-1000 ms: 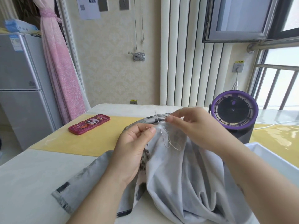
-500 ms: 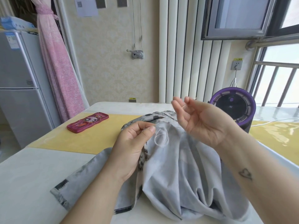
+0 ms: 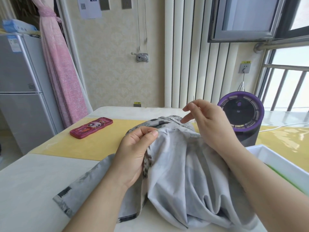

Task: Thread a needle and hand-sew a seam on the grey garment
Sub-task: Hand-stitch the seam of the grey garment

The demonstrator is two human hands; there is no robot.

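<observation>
head view: left hand [image 3: 133, 153] pinches grey garment [image 3: 184, 173] on table [image 3: 33, 181], right hand [image 3: 210, 121] holds needle [image 3: 193, 98].

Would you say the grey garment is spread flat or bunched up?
Bunched up: the left hand pinches the grey garment at its edge, and deep folds hang below.

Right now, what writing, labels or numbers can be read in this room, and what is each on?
No text reads clearly.
Yellow tag over the wall socket: characters too small.
Small yellow label low on the wall: too small.
Sticker on the fridge: blurred.
Paper sheet on the wall: square code, print blurred.
Blue pack on the fridge: print blurred.
Fan display: mark unreadable.
</observation>
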